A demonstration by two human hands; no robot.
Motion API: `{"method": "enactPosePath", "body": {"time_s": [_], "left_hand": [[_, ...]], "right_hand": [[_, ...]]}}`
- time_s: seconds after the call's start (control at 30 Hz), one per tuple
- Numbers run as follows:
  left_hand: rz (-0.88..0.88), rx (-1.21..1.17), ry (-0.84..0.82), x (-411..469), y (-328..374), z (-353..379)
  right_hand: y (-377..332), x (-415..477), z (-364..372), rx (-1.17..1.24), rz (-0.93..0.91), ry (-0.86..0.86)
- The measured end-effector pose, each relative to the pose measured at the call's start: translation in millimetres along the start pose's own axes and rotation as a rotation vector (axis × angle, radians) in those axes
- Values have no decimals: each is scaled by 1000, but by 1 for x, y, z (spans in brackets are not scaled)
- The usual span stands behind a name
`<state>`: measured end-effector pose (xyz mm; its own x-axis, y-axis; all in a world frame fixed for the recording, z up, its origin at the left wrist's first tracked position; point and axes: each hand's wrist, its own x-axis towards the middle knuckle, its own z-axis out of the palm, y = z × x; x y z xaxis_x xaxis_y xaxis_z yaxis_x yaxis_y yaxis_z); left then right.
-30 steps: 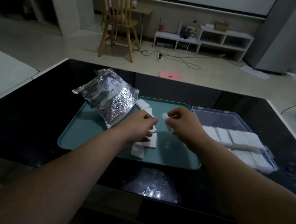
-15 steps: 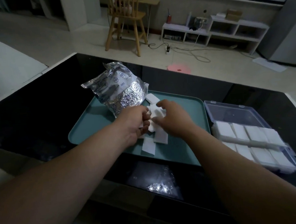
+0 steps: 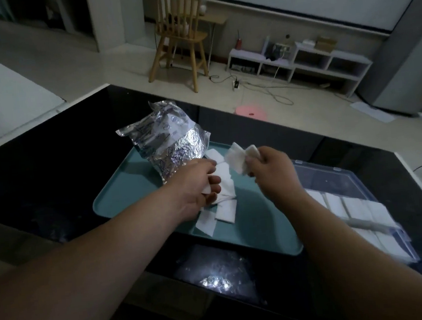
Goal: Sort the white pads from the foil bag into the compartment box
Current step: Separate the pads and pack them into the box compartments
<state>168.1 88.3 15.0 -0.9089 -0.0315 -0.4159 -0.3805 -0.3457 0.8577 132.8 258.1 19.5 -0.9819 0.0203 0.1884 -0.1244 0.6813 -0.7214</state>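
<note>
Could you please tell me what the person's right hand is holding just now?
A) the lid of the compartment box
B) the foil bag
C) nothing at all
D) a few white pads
D: the right hand pinches crumpled white pads held up over the teal tray, while the foil bag lies apart from it on the tray's far side.

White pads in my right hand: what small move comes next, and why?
Probably swing the right hand rightward and lower its soft white pads into the clear plastic compartment box; they're pinched above the teal tray, and the box lies open beside it.
</note>
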Motion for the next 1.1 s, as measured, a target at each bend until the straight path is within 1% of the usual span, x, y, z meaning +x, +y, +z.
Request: {"method": "enactPosePath", "body": {"time_s": [0.07,0.13,0.23,0.3,0.37,0.47,0.53,0.6,0.67,0.73,0.8,0.87,0.93,1.0,1.03,1.1], "left_hand": [[16,-11,-66,-4,-1,7],[80,-6,-124,-9,-4,17],[180,68,-100,-12,-10,29],[192,99,-65,-10,-16,34],[172,68,-80,-11,-22,36],[142,-53,-153,-14,-28,40],[127,-110,-152,-14,-29,41],[104,-147,-134,-11,-28,38],[77,-184,-116,-8,-25,34],[22,-229,-87,-7,-22,29],[-69,-274,-94,-7,-19,26],[-159,-290,-159,-9,-17,26],[-200,-318,-243,-12,-15,28],[-204,-354,-321,-16,-14,30],[-198,-350,-340,-16,-14,30],[-195,-332,-330,-15,-13,29]], "right_hand": [[-7,-12,-9,156,72,-30],[-11,-26,-14,167,65,-40],[-12,-41,-20,21,6,20],[-13,-47,-22,-67,-40,60],[-15,-51,-22,-141,-87,77],[-22,-60,-18,-220,-138,26],[-27,-64,-14,-245,-151,-54],[-29,-65,-15,-164,-134,-142],[-28,-61,-22,-30,-80,-169],[-24,-55,-33,77,3,-104],[-19,-50,-43,114,44,30],[-16,-47,-49,67,-38,170],[-16,-51,-44,-58,-210,223],[-18,-58,-33,-237,-388,196],[-18,-61,-27,-311,-460,155],[-17,-65,-18,-397,-556,58]]}}
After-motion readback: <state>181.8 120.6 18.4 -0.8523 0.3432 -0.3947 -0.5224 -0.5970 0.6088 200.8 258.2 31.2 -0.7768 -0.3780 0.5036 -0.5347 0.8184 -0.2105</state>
